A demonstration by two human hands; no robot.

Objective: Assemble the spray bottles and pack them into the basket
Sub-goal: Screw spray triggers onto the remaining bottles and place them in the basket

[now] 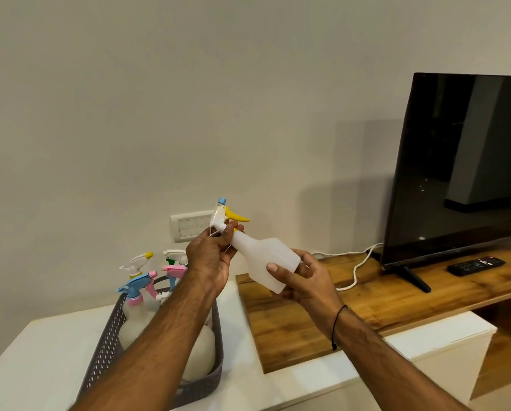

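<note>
While the left hand (215,256) pinches the collar under the spray head (223,216), the right hand (300,277) curls round the wide base of the white bottle (263,256), so both hands are closed on the one item, held in the air above the table edge. From the head camera, the bottle's long axis slants from the base at lower right up to the nozzle at upper left, with the yellow trigger pointing right. That puts the head end toward the basket (106,342), which sits down and to the left, under the left forearm; the left hand is the nearer one to it. Several finished bottles (135,310) already stand in the basket, their pink, blue, yellow and green triggers showing. I judge the head is being screwed tight, with packing to follow. No brand, label or readable writing shows on the bottle or basket.
</note>
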